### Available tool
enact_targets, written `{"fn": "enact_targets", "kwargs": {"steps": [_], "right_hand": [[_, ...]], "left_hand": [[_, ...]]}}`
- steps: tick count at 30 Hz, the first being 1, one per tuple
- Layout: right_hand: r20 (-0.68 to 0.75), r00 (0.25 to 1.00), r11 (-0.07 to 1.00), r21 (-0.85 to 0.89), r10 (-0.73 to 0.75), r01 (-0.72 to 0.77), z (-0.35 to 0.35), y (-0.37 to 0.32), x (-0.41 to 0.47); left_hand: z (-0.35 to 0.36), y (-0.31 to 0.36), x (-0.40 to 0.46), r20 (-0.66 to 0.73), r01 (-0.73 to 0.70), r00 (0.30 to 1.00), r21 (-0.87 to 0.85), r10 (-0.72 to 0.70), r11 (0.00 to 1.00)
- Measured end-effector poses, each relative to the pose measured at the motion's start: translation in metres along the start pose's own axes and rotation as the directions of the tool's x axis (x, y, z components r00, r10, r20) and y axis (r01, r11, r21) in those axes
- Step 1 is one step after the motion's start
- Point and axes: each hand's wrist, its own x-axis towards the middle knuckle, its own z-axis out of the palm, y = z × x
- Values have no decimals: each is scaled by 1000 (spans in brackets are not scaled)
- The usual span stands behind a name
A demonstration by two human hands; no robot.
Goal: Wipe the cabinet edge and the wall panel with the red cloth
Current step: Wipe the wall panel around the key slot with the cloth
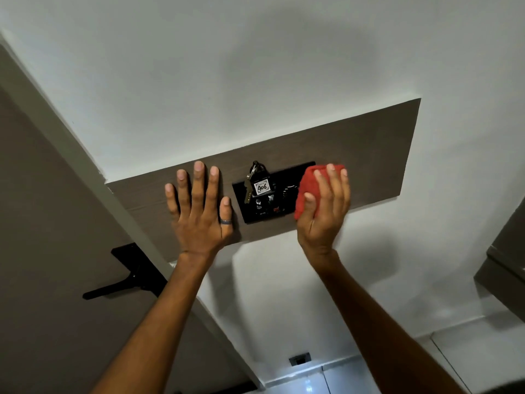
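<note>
Landmark: black switch plate point(272, 191), set in the brown wall panel point(355, 155) on a white wall point(199, 66).

Key tag marked 406 point(261, 186) hangs over the plate's upper part, a key point(248, 191) beside the tag on its left.

Left hand point(199, 211): just left of the plate, flat against the panel, fingers spread apart, holding nothing. A ring point(226, 221) on the thumb.

Right hand point(324, 206): at the plate's right end, fingers closed around the red cloth point(308, 189), bunched into a wad. Cloth covers the plate's right edge and appears pressed to the panel; contact cannot be confirmed.

Far left of the plate: brown door point(51, 223) with a black lever handle point(125, 280), white frame point(93, 180) between door and panel.

Well below the plate: small dark socket point(299, 358) low on the wall.

Far right of the plate: a brown cabinet corner point(505, 251) at the picture's edge.
</note>
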Motion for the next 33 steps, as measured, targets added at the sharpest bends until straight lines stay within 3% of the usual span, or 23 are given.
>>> {"fn": "enact_targets", "kwargs": {"steps": [1,2,5,7,12,15,16,17,19,21,24,25,28,29,32,33], "right_hand": [[-14,998,995,79,61,-60,2,-13,-5],[-7,1000,994,111,23,-22,6,-27,-15],[109,926,931,-8,-361,364,19,-44,-35],[134,875,873,-96,-464,478,26,-34,-28],[-37,972,966,-122,-234,228,49,-52,-48],[54,883,866,-178,-466,467,47,-36,-45],[62,880,861,-187,-470,473,45,-30,-42],[41,911,894,-179,-410,410,46,-31,-42],[-73,988,984,-129,-136,126,56,-54,-49],[-131,991,994,-107,-33,19,66,-71,-61],[-16,951,940,-159,-308,302,53,-45,-53],[-13,952,940,-164,-306,299,51,-40,-51],[-80,996,988,-152,-42,30,62,-71,-61],[-65,996,980,-190,-66,53,67,-79,-69],[76,927,886,-275,-366,372,59,-64,-68],[73,919,880,-268,-388,392,54,-55,-60]], "left_hand": [[-1,-1,0,3,3,1000,-3,-3,1000],[-1,-3,-2,2,4,1000,-9,-4,1000],[-2,-4,-2,-5,-1,1000,-23,0,1000],[-4,-8,-2,2,-10,1000,-36,10,999],[-5,-15,0,-15,-39,999,-42,38,998],[-6,-15,-2,-16,-26,1000,-72,25,997],[-6,-17,-3,-13,-34,999,-83,33,996],[-6,-18,-3,-10,-41,999,-90,40,995],[-5,-20,-2,-1,-49,999,-85,49,995],[-4,-20,-2,1,-48,999,-87,48,995],[-2,-21,-7,-8,-62,998,-95,61,994],[-1,-21,-7,-11,-65,998,-85,64,994],[0,-18,-3,-18,-35,999,-84,34,996],[0,-17,-3,-19,-28,999,-87,26,996],[0,-17,-6,-7,-46,999,-89,46,995],[0,-18,-6,-8,-50,999,-95,49,994]]}}
